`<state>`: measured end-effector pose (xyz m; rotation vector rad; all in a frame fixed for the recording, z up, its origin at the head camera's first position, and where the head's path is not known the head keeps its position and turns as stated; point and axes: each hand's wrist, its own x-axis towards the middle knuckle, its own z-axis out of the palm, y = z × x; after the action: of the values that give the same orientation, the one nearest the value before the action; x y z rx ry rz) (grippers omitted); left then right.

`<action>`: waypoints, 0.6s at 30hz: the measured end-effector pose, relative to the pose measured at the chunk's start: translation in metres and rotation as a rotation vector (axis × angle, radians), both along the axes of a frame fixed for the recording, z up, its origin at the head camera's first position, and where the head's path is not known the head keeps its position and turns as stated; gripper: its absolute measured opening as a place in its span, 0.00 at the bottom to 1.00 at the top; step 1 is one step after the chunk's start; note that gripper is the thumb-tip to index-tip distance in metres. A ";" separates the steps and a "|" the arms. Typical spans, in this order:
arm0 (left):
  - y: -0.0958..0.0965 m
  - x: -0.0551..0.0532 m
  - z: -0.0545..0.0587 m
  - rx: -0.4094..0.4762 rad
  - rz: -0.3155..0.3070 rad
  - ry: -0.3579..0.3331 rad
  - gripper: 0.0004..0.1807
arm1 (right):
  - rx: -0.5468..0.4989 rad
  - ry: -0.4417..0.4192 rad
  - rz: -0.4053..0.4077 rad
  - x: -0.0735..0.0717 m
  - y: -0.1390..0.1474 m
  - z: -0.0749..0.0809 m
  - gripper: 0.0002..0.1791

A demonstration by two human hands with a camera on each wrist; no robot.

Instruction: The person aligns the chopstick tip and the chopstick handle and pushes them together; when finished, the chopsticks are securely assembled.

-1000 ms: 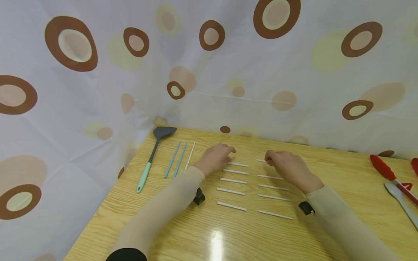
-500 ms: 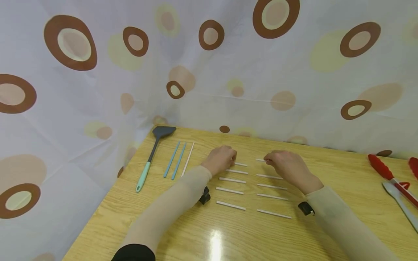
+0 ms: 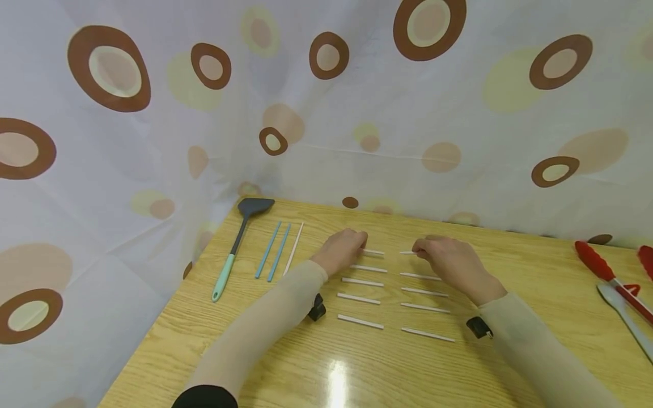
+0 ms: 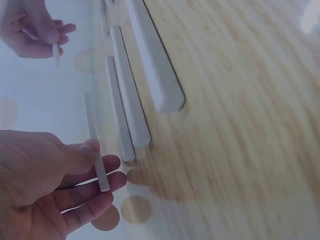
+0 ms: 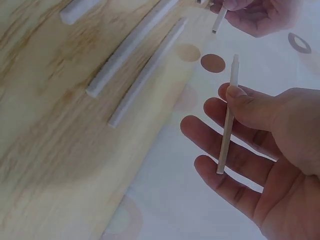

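In the head view my left hand (image 3: 340,249) is at the far end of the left column of short white sticks. It pinches one short white stick (image 4: 98,150) between thumb and fingers, just above the wooden table (image 4: 225,140). Level with it on the right, my right hand (image 3: 454,263) pinches another short white stick (image 5: 229,120), whose upper end narrows in the right wrist view. The two held sticks point at each other across a gap. Nearer me, several more white sticks lie in two columns, among them one on the left (image 3: 360,321) and one on the right (image 3: 427,334).
To the left lie a turner (image 3: 232,255) with a mint handle, two blue sticks (image 3: 279,252) and a pale stick (image 3: 293,249). Red-tipped tongs (image 3: 594,260) and a grey utensil (image 3: 619,306) are at the right. A patterned cloth (image 3: 398,170) hangs behind the table.
My left hand has reached slightly right, closed its fingers on the farthest left stick and lifted it a little. My right hand has stayed in place with its stick.
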<state>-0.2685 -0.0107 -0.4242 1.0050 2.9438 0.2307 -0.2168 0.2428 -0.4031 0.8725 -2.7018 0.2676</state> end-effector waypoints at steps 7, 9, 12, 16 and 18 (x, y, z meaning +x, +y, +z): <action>-0.009 0.006 0.008 0.072 -0.052 0.030 0.08 | -0.027 0.036 0.001 0.003 0.000 0.010 0.05; -0.009 0.007 0.009 0.101 -0.069 0.041 0.14 | -0.034 0.049 0.000 0.004 -0.001 0.012 0.06; -0.009 0.011 0.013 0.133 -0.098 0.077 0.24 | -0.048 0.059 -0.005 0.006 -0.002 0.015 0.07; -0.008 0.019 0.021 0.161 -0.117 0.105 0.22 | -0.073 0.089 -0.011 0.010 -0.004 0.019 0.07; -0.009 0.024 0.025 0.184 -0.119 0.105 0.20 | -0.083 0.127 -0.004 0.012 -0.005 0.022 0.07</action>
<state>-0.2449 -0.0194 -0.3987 1.2470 2.9849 0.4662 -0.2044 0.2374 -0.3815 0.8305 -2.5562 0.3102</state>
